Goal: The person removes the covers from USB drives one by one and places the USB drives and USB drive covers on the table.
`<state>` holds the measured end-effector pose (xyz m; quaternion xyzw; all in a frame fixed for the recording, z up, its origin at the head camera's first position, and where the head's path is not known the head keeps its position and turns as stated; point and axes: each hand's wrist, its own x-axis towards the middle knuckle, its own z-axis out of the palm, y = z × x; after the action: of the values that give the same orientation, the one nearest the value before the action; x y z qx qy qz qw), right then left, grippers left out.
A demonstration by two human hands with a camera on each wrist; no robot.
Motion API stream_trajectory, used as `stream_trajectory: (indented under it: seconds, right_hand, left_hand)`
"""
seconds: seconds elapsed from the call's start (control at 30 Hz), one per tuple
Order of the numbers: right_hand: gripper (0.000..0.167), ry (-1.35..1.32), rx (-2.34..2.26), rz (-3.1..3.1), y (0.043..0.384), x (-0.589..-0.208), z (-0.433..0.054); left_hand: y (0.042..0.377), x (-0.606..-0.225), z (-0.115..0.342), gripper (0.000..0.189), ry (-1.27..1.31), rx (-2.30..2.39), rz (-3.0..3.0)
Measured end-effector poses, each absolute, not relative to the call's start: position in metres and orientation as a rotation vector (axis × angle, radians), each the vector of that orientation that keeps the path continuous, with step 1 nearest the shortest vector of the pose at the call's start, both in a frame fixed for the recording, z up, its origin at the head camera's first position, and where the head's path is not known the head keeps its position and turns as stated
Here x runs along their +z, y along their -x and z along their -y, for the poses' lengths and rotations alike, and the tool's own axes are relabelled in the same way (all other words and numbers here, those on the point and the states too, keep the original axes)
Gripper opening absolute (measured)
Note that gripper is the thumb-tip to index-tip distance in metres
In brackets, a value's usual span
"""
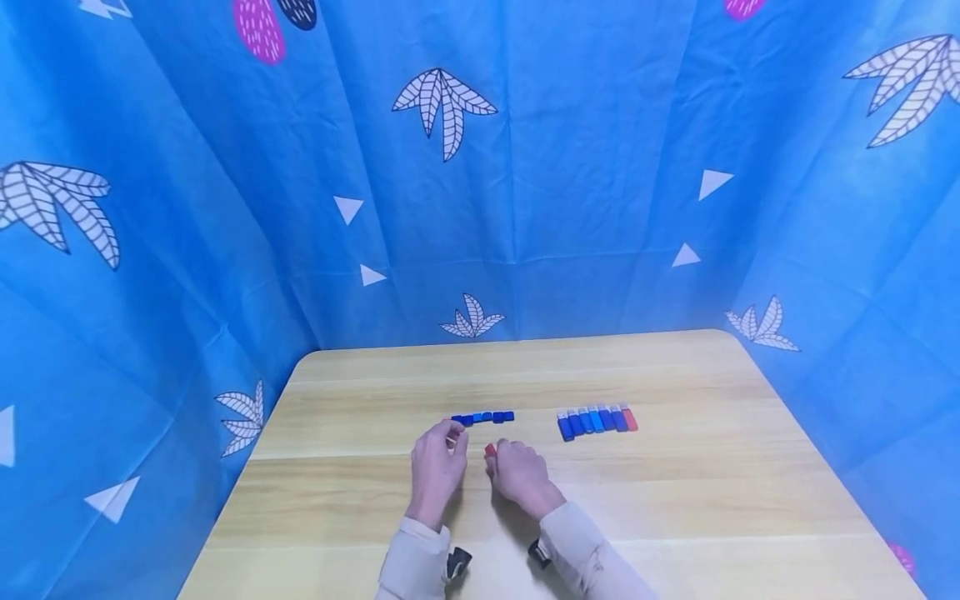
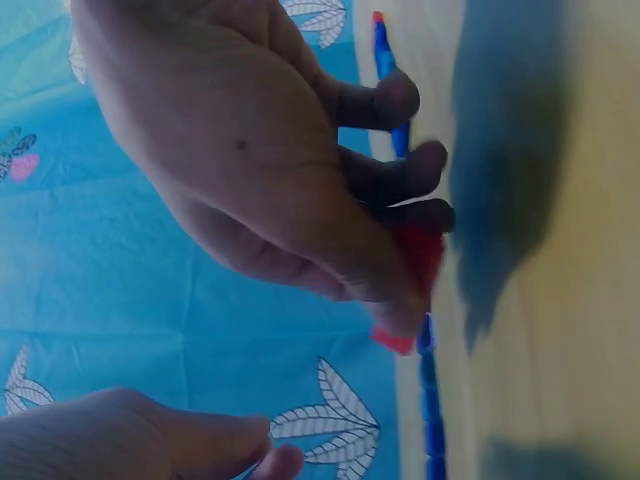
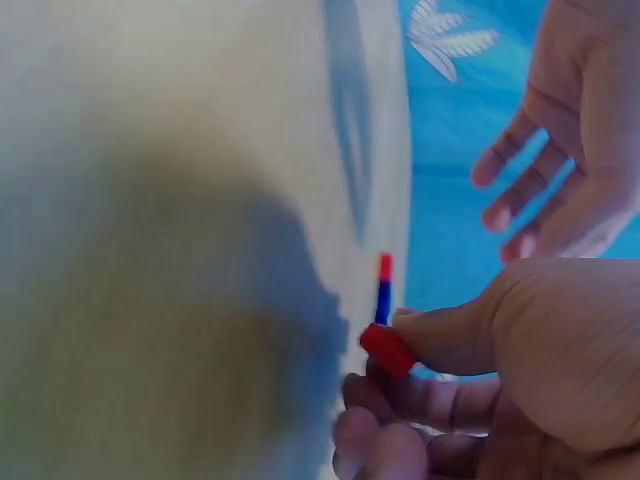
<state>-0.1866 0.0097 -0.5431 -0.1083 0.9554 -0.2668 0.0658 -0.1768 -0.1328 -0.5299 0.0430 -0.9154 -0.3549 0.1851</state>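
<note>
My right hand (image 1: 521, 473) pinches a small red block (image 3: 388, 350) between thumb and fingers, close over the table. My left hand (image 1: 437, 467) is just left of it, fingertips close to the near side of a row of small blue pieces (image 1: 487, 417). In the right wrist view the fingers of this left hand (image 3: 575, 160) are loosely spread, with nothing visible between them. A red piece (image 3: 385, 267) ends that row on the left, half hidden behind the left hand in the head view.
Right of the hands lies a second row of several upright-set blue sticks (image 1: 588, 421) with pale ends, a red stick (image 1: 630, 419) last on the right. The wooden table (image 1: 360, 517) meets a blue patterned curtain (image 1: 465, 208) at its back and sides.
</note>
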Motion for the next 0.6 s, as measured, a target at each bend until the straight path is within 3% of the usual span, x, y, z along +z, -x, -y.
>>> stream_trajectory:
  seconds: [0.37,0.6]
  right_hand:
    - [0.013,0.395,-1.400,-2.678,0.203,-0.506,-0.048]
    - [0.009,0.499,-1.561,-2.575,0.197,-0.490,-0.067]
  left_hand:
    - [0.184,-0.512,0.115,0.005,0.068,-1.062,2.492]
    - [0.186,-0.502,0.101,0.019,0.143,-1.221,2.439]
